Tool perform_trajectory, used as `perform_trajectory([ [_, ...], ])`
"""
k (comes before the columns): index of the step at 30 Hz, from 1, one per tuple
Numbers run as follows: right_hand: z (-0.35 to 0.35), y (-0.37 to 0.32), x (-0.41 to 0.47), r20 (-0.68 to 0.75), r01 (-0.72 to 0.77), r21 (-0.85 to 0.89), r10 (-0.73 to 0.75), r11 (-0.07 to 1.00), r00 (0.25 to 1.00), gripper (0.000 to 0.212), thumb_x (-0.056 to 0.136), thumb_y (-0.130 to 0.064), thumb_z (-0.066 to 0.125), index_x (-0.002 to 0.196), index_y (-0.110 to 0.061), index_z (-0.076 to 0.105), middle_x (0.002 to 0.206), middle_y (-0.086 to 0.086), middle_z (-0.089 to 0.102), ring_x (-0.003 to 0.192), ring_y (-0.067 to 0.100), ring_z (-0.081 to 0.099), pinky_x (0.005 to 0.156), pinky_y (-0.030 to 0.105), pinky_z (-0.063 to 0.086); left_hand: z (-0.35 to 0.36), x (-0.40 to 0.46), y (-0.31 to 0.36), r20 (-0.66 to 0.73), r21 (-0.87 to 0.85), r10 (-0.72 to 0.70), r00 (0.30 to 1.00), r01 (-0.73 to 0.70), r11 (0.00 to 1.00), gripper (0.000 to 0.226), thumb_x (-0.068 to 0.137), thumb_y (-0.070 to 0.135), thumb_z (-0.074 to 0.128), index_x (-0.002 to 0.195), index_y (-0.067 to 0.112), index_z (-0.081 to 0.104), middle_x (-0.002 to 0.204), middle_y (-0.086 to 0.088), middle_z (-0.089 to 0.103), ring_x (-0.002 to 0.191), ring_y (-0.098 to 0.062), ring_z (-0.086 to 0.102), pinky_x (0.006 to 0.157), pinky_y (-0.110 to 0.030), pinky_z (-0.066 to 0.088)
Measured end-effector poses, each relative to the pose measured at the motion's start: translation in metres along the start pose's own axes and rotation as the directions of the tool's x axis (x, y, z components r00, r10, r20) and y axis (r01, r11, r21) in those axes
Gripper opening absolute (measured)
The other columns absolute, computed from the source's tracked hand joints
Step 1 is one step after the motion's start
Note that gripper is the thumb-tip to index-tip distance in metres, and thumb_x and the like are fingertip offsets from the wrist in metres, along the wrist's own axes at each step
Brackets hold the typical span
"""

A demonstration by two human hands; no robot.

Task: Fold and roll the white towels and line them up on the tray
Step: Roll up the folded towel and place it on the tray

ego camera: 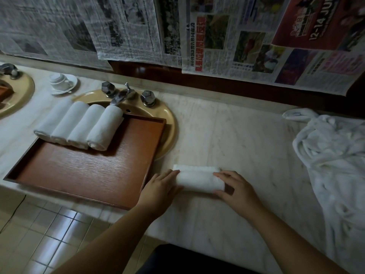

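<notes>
**Fifth towel nearly rolled**

Both hands work one white towel [198, 179] on the marble worktop [227, 135], just right of the wooden tray [88, 171]. The left hand [160, 191] cups the roll's left end, the right hand [235, 189] curls over its right end. A short flat tail of cloth shows at the roll's 12 o'clock, so rolling looks almost finished.

Four rolled towels [79, 124] lie side by side at the tray's 11 o'clock corner. Next, I judge: finish the roll, keep it tight, and set it beside the fourth. An unrolled pile [331, 151] waits at 3 o'clock.
</notes>
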State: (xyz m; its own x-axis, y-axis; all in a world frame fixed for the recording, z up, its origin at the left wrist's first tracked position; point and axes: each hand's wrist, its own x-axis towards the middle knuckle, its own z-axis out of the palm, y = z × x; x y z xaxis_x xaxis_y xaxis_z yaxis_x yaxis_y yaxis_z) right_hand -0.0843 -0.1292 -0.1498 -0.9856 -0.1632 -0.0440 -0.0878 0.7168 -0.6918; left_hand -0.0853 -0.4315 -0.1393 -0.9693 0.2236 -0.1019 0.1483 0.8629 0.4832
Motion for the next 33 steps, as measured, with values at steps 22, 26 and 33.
perform_trajectory([
  [22, -0.002, -0.034, 0.032, -0.078, -0.267, 0.27, 0.298, 0.925, 0.951, 0.02, 0.089, -0.028, 0.08, 0.096, -0.042, 0.068, 0.104, 0.0, 0.058, 0.089, 0.018, 0.061, 0.078, 0.03, 0.051, -0.012, 0.038, 0.026, 0.141, -0.43, -0.557, 0.819, 0.557, 0.711, 0.054, 0.093, 0.064, 0.065, 0.125, 0.021, 0.06, 0.111, 0.003, 0.064, 0.1, -0.017, 0.061, 0.082, -0.031, 0.046],
  [26, 0.013, -0.049, 0.025, -0.197, 0.028, -0.294, -0.09, 0.955, 0.976, 0.032, 0.082, -0.012, 0.058, 0.105, -0.013, 0.08, 0.109, 0.011, 0.073, 0.098, 0.033, 0.069, 0.088, 0.041, 0.057, -0.009, 0.038, 0.027, 0.22, -0.416, -0.673, 0.706, 0.692, 0.589, 0.087, 0.077, 0.086, 0.062, 0.108, 0.005, 0.066, 0.087, -0.005, 0.075, 0.07, -0.021, 0.075, 0.064, -0.033, 0.06],
  [33, 0.016, -0.091, 0.036, 0.228, -0.011, -0.639, 0.203, 0.769, 0.952, 0.086, 0.088, -0.035, 0.054, 0.16, -0.002, 0.019, 0.165, 0.016, 0.026, 0.154, 0.032, 0.02, 0.129, 0.047, 0.004, -0.012, 0.046, 0.044, 0.346, -0.642, -0.745, 0.57, 0.723, 0.255, 0.067, 0.081, 0.062, 0.08, 0.112, 0.006, 0.061, 0.096, -0.01, 0.075, 0.069, -0.022, 0.078, 0.047, -0.025, 0.056],
])
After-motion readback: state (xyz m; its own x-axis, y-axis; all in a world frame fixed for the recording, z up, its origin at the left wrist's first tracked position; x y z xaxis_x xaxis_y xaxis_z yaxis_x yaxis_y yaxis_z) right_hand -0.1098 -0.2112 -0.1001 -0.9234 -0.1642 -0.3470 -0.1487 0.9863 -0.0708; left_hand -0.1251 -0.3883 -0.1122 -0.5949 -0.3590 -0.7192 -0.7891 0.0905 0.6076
